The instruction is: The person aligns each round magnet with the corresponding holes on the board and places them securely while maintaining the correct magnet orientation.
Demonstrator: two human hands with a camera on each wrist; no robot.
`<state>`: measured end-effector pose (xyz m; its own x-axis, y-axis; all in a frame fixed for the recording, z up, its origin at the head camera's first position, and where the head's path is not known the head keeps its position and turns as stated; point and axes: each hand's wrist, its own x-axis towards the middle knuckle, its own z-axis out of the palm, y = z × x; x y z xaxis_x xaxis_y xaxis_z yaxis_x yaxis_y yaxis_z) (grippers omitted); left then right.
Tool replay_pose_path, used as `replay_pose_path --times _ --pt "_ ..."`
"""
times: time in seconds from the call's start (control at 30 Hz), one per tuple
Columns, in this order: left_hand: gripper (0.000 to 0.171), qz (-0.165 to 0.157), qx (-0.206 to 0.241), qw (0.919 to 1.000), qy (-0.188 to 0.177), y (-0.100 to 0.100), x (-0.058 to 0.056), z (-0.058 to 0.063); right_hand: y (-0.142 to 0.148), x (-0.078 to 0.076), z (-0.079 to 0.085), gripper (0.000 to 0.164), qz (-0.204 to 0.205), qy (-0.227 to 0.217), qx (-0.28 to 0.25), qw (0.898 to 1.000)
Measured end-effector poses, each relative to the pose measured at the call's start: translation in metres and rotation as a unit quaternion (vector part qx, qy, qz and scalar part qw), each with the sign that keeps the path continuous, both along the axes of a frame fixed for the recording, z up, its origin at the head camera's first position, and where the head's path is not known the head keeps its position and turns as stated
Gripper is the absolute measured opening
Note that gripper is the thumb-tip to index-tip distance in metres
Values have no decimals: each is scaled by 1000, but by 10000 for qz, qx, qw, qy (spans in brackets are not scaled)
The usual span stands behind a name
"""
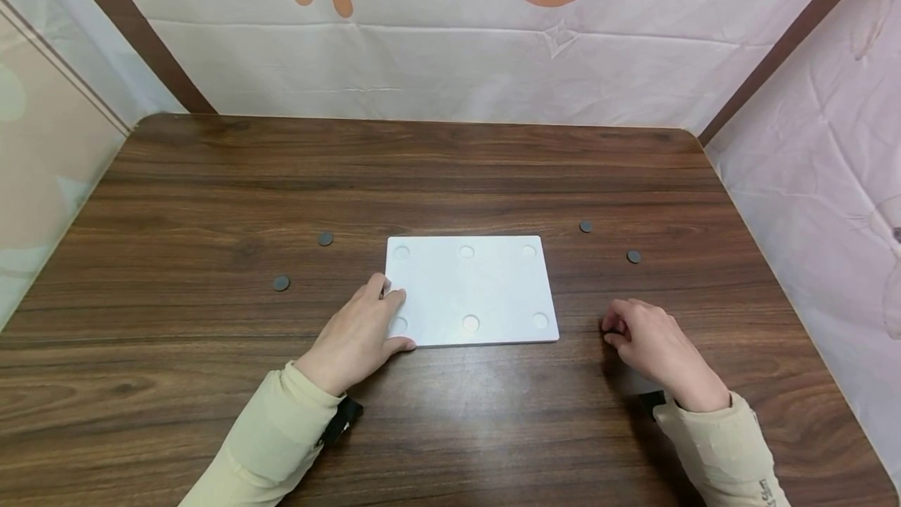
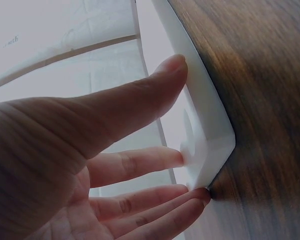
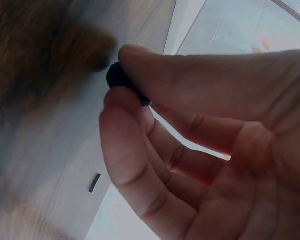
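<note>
A white rectangular board (image 1: 479,288) with several shallow round recesses lies flat on the table. My left hand (image 1: 359,331) rests at its near left corner, thumb against the near edge. In the left wrist view, the fairly straight fingers (image 2: 135,165) touch the board's surface and side. Off to the right of the board, my right hand (image 1: 655,346) is just above the table. Between thumb and index finger it pinches a small dark disc (image 3: 121,77), mostly covered by the fingertips; the head view hides this disc.
Two grey discs lie left of the board, one nearer (image 1: 281,283) and one farther back (image 1: 325,239). Two more are on the right, one disc (image 1: 586,227) near the board's far corner, another disc (image 1: 634,257) beyond my right hand. Fabric walls (image 1: 450,77) border the wooden table (image 1: 450,178).
</note>
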<state>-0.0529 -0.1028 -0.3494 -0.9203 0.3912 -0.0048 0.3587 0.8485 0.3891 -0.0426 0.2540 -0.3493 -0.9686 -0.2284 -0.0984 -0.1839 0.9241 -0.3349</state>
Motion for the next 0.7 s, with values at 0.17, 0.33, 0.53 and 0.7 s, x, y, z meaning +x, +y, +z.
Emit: replay_pose_path --times 0.17,0.33,0.53,0.7 --pt "48 6 11 10000 3 0 0 0 -2 -1 0 16 -14 98 -66 9999" --pt "49 0 18 10000 19 0 0 -1 -4 -1 -1 17 46 260 -127 9996" --pt "49 -7 -2 10000 46 0 0 -1 -8 -3 1 17 103 444 -209 9987" --pt "49 -5 -12 10000 33 0 0 -1 -12 -4 3 19 142 490 -247 9984"
